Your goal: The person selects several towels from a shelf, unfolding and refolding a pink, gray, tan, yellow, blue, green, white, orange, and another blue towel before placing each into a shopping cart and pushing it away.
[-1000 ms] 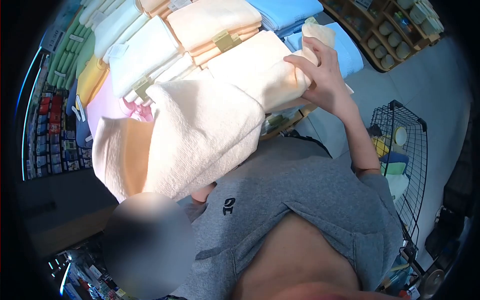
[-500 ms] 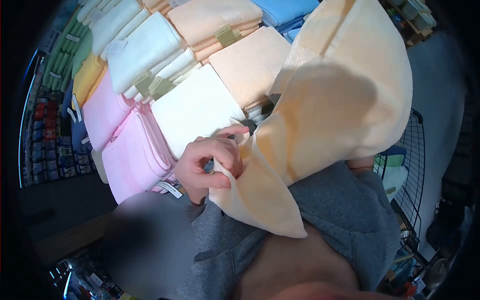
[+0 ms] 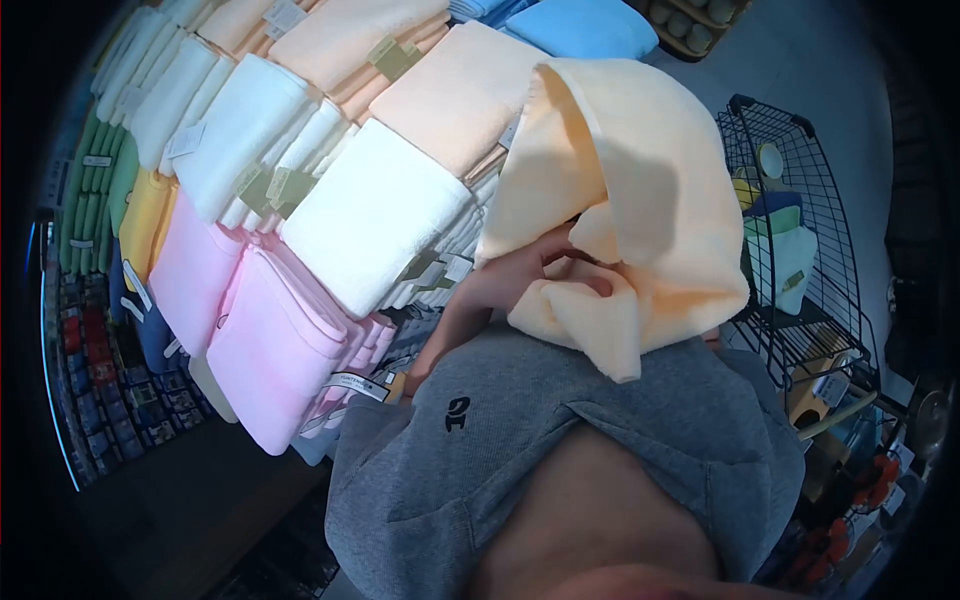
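Note:
A pale peach towel (image 3: pixel 690 220) hangs in loose folds before my chest, its upper part arched over and one corner drooping over my grey sweatshirt (image 3: pixel 450 460). Reaching in from the left, my left hand (image 3: pixel 535 268) has its fingers closed round the bunched cloth near the middle. Only a sliver of skin at my right wrist (image 3: pixel 711 337) shows under the towel's right edge; the towel hides my right hand. Just left of the towel lies a folded white towel (image 3: pixel 375 215) on a stack, with a folded peach one (image 3: pixel 450 95) behind it.
Pink towels (image 3: pixel 275 340) are stacked at the left, beside yellow and green ones. Blue towels (image 3: pixel 585 28) lie at the back. A black wire cart (image 3: pixel 825 260) with towels in it stands at the right. Small packaged goods (image 3: pixel 110 370) hang at the far left.
The towel has moved down and left and is more bunched. My left hand has moved right and up, into its folds. The view has shifted, showing more of the cart.

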Available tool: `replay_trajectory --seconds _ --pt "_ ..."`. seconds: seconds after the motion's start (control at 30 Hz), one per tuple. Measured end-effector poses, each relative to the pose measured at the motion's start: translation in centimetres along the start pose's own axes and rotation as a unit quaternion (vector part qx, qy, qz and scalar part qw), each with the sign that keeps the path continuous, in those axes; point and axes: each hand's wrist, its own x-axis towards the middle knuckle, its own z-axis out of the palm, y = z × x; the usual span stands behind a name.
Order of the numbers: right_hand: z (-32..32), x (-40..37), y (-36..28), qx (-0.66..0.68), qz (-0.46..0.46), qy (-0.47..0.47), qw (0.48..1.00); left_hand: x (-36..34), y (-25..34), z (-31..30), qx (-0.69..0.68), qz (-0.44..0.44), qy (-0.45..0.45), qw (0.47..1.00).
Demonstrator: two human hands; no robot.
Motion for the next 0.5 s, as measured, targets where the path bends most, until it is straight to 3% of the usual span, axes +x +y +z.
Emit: replay_trajectory --seconds 0.1,0.17,0.27,0.37,0.5 --pt "-0.2 -1.6 0.7 -0.024 0.006 0.016 1.0 0.2 -0.5 1.7 -0.035 -0.009 0.042 0.998" --pt "-0.1 -2.1 1.2 -0.033 0.013 0.013 0.999 -0.3 -0.4 2.5 0.005 -0.051 0.121 0.991" --pt "0.2 -2.1 2.2 -0.043 0.028 -0.008 0.999 0.0 0.7 2.9 0.133 -0.015 0.128 0.983" --pt "-0.2 -2.3 2.3 -0.049 0.044 -0.035 0.997 3.0 1.0 5.1 0.233 0.122 0.1 0.96" --pt "-2.6 -3.4 0.3 -0.043 0.045 -0.033 0.998 7.8 -0.7 8.9 0.181 0.143 0.096 0.968"
